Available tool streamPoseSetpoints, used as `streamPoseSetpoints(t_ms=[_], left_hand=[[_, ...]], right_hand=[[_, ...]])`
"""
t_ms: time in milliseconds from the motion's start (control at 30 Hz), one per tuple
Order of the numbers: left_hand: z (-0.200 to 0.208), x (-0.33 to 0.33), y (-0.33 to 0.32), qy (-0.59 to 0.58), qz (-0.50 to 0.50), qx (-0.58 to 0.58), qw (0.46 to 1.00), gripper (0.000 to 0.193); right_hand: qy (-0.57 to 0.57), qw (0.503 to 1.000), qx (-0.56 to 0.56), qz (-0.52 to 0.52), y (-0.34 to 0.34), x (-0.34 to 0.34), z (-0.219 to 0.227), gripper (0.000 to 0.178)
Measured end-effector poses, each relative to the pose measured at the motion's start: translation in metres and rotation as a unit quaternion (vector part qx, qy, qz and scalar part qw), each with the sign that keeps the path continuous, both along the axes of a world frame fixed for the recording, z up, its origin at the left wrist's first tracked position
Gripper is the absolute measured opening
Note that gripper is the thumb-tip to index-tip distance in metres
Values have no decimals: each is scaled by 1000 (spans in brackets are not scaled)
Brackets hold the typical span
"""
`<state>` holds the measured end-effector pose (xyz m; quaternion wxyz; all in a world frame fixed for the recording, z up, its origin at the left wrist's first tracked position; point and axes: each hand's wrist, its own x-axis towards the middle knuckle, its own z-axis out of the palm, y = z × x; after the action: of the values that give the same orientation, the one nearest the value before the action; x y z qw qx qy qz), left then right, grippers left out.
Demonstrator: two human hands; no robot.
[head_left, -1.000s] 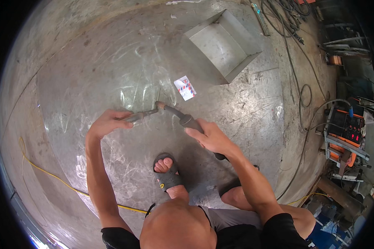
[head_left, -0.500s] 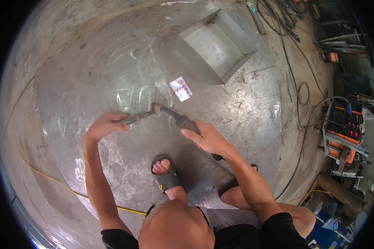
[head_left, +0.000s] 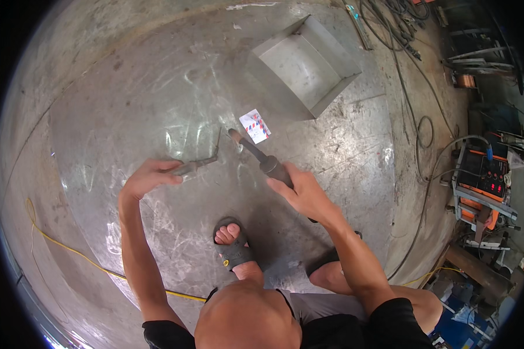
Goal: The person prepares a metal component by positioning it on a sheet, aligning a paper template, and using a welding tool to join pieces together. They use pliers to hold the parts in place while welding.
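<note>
My left hand (head_left: 148, 177) is closed on the handles of a grey metal tool that looks like a pair of pliers (head_left: 195, 165), jaws to the right. At the jaws a thin dark rod or wire (head_left: 218, 141) sticks up and away; whether they grip it is too small to tell. In my right hand (head_left: 304, 191) is a welding torch (head_left: 255, 152), fingers wrapped round its dark handle. The torch's bent neck ends in a coppery nozzle, a little right of the thin rod and apart from it. Both tools hang over a large grey metal sheet (head_left: 128, 122).
An open sheet-metal box (head_left: 300, 64) stands at the far right, with a white printed paper (head_left: 255, 126) nearer me. An orange welding machine (head_left: 480, 174) sits at the right, with cables (head_left: 416, 128) on the floor. A yellow cord (head_left: 87, 257) runs along the left. My sandalled foot (head_left: 234, 247) rests below.
The torch and my right hand have moved right and slightly nearer me, while its nozzle has swung away from the pliers' jaws. My left hand has barely moved.
</note>
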<state>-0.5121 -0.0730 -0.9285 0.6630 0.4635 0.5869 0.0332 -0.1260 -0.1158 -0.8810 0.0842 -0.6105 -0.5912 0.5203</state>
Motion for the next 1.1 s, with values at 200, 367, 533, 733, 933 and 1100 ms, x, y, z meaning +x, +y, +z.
streamPoseSetpoints(t_ms=[200,367,533,733,933,1100], left_hand=[[0,-10,-9,-7,29,-49,998,62],[-21,-19,-21,-120,82,-59,988,43],[-24,-20,-23,-122,91,-70,986,45],[-20,-13,-47,-84,154,-63,982,55],[-32,-4,-92,-110,233,-92,962,63],[-26,25,-114,-135,394,-110,903,69]], right_hand=[[22,1000,11,-5,-15,3,-7,53],[15,999,-26,-14,-16,7,-2,53],[17,998,-66,-10,-19,0,-5,52],[9,998,-62,-10,-21,-3,-8,53],[1,999,-50,-2,-19,-1,-12,53],[-18,999,-36,5,-22,-2,-18,52]])
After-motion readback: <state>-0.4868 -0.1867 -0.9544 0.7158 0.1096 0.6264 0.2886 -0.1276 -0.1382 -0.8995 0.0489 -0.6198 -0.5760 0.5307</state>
